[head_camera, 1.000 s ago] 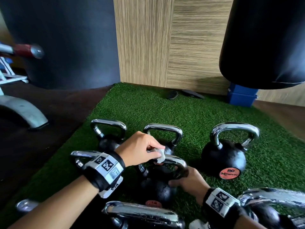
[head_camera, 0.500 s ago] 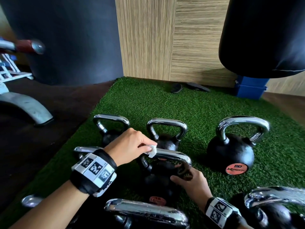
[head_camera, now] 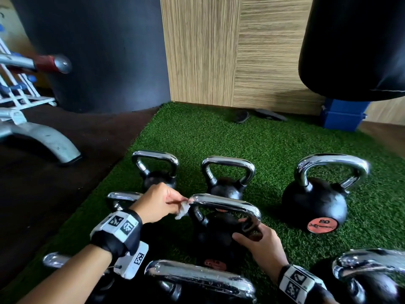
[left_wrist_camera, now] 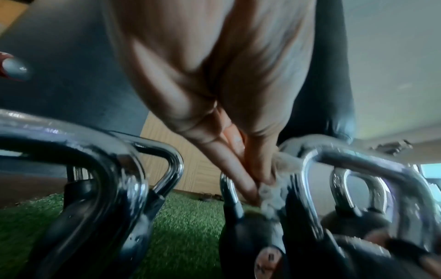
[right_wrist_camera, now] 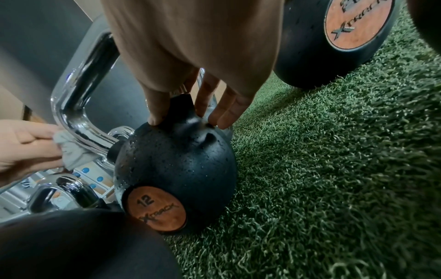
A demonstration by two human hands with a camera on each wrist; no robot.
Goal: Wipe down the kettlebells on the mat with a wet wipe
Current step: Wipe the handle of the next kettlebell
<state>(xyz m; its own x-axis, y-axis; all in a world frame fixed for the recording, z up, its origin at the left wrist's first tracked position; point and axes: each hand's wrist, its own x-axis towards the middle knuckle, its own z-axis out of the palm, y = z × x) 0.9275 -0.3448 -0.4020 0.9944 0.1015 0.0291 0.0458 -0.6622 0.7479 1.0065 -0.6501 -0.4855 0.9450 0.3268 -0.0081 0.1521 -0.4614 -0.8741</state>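
Note:
A black kettlebell marked 12 (head_camera: 217, 233) (right_wrist_camera: 174, 164) stands mid-mat with a chrome handle (head_camera: 225, 204) (left_wrist_camera: 358, 156). My left hand (head_camera: 183, 201) (left_wrist_camera: 257, 185) pinches a crumpled white wet wipe (head_camera: 183, 210) (left_wrist_camera: 272, 196) (right_wrist_camera: 71, 151) against the left corner of that handle. My right hand (head_camera: 246, 234) (right_wrist_camera: 181, 117) holds the handle's right stem where it meets the ball, thumb on one side and fingers on the other. Several other kettlebells stand around it on the green mat (head_camera: 219, 137): two small ones behind (head_camera: 155, 170) (head_camera: 228, 178) and a big one (head_camera: 315, 205) to the right.
More chrome handles crowd the near edge (head_camera: 197, 279) (head_camera: 368, 277) and left (head_camera: 122, 197). A black punching bag (head_camera: 355, 47) hangs over a blue base (head_camera: 341, 117) at back right. A grey bench leg (head_camera: 43, 137) and a bar end (head_camera: 61, 63) are at left on the dark floor.
My left hand has slid the wipe leftward along the handle to its left corner. My right hand has stayed at the handle's right stem.

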